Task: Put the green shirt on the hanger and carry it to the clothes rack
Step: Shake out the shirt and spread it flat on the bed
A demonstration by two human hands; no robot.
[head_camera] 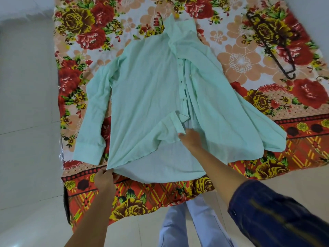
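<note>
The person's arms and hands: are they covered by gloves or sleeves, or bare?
No gloves: both the left hand and the right hand are bare. The right forearm is bare too, below a dark blue sleeve pushed up the arm, with a faint yellowish streak on the cloth and what looks like a small button at its edge. The left forearm shows no sleeve in the head view.

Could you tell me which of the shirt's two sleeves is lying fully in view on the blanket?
The sleeve on the person's left: it lies straight beside the shirt, cuff towards the left hand. The other sleeve cannot be made out under the spread fabric.
</note>
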